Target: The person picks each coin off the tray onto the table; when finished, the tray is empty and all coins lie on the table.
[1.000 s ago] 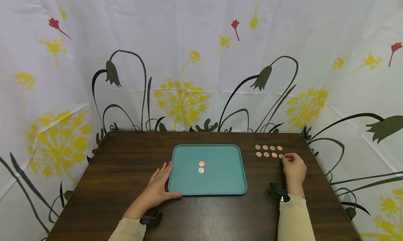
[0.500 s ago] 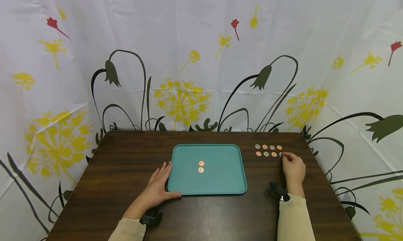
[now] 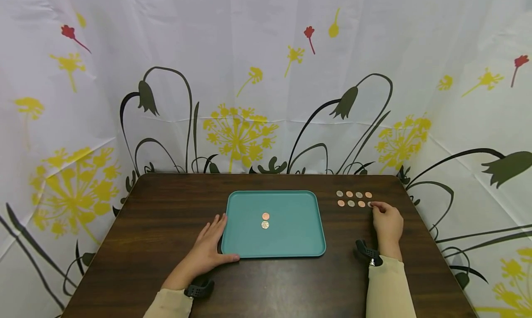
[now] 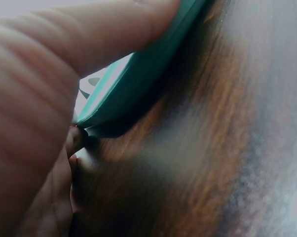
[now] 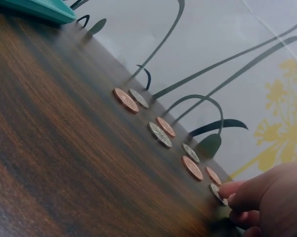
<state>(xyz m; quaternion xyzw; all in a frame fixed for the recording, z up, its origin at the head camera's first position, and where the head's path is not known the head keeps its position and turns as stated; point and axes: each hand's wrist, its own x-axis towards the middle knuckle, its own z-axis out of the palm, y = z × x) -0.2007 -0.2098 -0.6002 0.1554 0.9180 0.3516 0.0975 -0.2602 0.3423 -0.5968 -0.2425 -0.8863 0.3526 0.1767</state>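
My left hand rests at the near-left corner of a teal tray. Its straight fingers lie along the left side and its thumb lies against the front edge. Inside the tray are a copper coin and, touching or nearly touching it, a pale patterned coin. At the right, my right hand pinches a silver coin at the right end of the nearer of two coin rows. The fingertips partly cover that coin, which lies at table level.
Copper and silver coins alternate in both rows, among them a copper coin at the near row's left end. They lie on a dark wooden table, right of the tray. A flower-printed curtain hangs behind the table.
My right hand has shifted very slightly away from me, with the silver coin moving a little into line with its row. The left hand and the tray stay put.
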